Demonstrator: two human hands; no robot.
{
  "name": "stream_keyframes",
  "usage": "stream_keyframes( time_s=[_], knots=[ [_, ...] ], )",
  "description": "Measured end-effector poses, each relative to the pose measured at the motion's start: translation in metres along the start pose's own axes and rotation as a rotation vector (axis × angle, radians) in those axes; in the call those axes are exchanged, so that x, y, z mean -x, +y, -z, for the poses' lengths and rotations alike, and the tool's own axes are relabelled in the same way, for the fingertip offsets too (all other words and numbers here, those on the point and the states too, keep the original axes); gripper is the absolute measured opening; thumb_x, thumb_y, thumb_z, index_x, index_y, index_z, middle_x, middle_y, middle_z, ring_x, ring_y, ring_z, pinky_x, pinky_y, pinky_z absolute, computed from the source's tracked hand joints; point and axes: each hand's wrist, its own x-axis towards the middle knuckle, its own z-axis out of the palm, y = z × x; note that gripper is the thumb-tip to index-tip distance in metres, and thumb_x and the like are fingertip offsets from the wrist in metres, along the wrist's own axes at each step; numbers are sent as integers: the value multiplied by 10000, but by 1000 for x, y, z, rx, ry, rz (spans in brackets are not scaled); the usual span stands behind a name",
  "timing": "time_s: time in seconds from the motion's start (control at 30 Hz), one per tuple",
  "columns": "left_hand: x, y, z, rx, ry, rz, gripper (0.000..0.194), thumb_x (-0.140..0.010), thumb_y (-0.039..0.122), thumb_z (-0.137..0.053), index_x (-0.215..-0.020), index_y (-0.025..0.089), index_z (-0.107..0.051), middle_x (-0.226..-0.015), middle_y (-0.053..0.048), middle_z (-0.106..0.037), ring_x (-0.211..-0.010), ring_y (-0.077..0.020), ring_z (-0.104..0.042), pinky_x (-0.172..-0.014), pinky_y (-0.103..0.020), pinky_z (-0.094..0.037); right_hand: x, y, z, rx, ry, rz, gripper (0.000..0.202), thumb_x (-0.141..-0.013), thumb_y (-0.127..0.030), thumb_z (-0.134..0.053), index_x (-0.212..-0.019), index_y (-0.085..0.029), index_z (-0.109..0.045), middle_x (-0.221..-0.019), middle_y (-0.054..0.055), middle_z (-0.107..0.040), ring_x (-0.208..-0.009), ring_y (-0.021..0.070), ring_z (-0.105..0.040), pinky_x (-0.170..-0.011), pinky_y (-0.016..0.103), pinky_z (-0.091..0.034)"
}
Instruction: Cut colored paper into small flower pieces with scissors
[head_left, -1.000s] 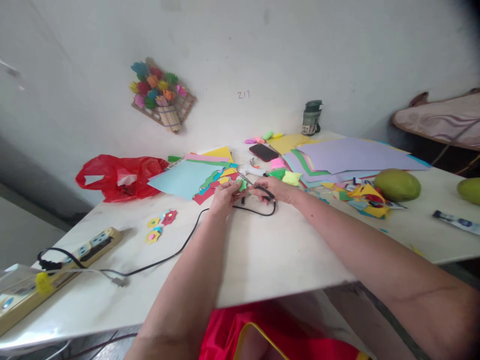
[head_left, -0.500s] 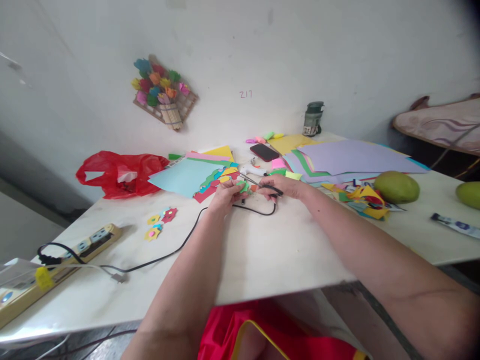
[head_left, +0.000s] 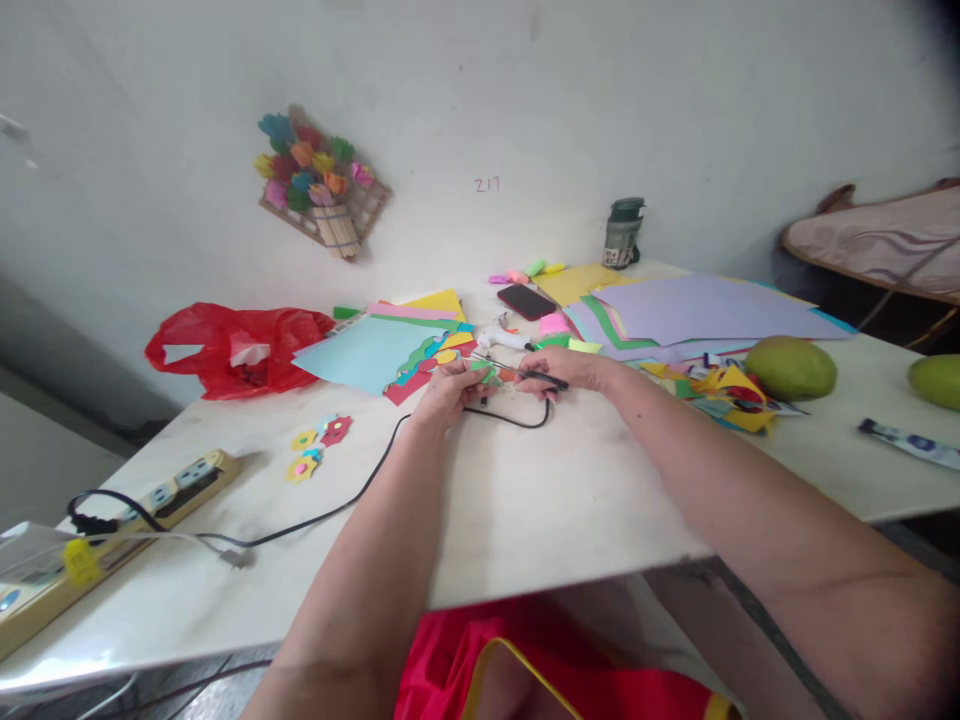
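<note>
Over the middle of the white table (head_left: 525,510), my left hand (head_left: 448,388) pinches a small green paper piece (head_left: 482,371). My right hand (head_left: 556,372) is closed on black-handled scissors (head_left: 551,380), whose blades point left at the green paper. Just behind my hands lies a white glue gun (head_left: 504,338). Colored paper scraps with wavy edges (head_left: 415,372) are beside my left hand. Small paper flowers (head_left: 304,466) rest farther left on the table.
A black cable (head_left: 337,512) runs from the power strip (head_left: 176,490) to beneath my hands. A red bag (head_left: 217,350) is back left. Paper sheets (head_left: 690,310), a phone (head_left: 526,301), a bottle (head_left: 622,235) and green fruit (head_left: 791,368) stand behind and right.
The scissors' blades have shifted slightly against the green paper. The whole view has moved a little, and both hands stay in nearly the same place.
</note>
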Motion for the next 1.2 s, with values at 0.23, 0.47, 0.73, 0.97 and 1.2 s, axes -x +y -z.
stream_keyframes(
  time_s=[0.23, 0.47, 0.73, 0.97, 1.2],
  knots=[
    [1, 1, -2, -5, 10, 14, 332, -504, 248, -865, -583, 130, -565, -535, 33, -520, -550, -88, -528, -675, -298, -561, 0, -1, -1, 17, 2, 9, 368, -683, -467, -746, -836, -146, -651, -541, -32, -601, -405, 64, -501, -398, 190, -334],
    [1, 1, -2, -4, 14, 24, 324, -503, 225, -864, -570, 129, -562, -537, 30, -519, -563, -95, -544, -683, -303, -564, -3, 4, -1, 15, -18, 35, 392, -696, -500, -728, -835, -141, -655, -550, -28, -602, -406, 57, -500, -389, 180, -329],
    [-1, -1, 0, 10, 9, 13, 328, -495, 225, -863, -575, 130, -560, -548, 32, -519, -563, -94, -546, -693, -308, -559, -3, 3, -3, 18, -23, 36, 410, -675, -497, -744, -836, -128, -664, -555, -25, -596, -408, 59, -493, -413, 194, -368],
    [1, 0, -2, -4, 16, 20, 337, -500, 233, -862, -558, 136, -544, -524, 36, -500, -554, -93, -535, -685, -302, -559, -3, 3, -3, 23, -24, 50, 406, -696, -506, -721, -828, -127, -658, -571, -19, -602, -419, 57, -490, -425, 195, -370],
    [0, -1, -1, -14, 3, 26, 322, -514, 233, -848, -555, 138, -544, -529, 39, -503, -532, -80, -519, -717, -306, -561, -3, 1, -4, 43, -11, 38, 398, -663, -496, -745, -799, -131, -663, -546, -28, -585, -414, 61, -481, -422, 199, -357]
  ],
)
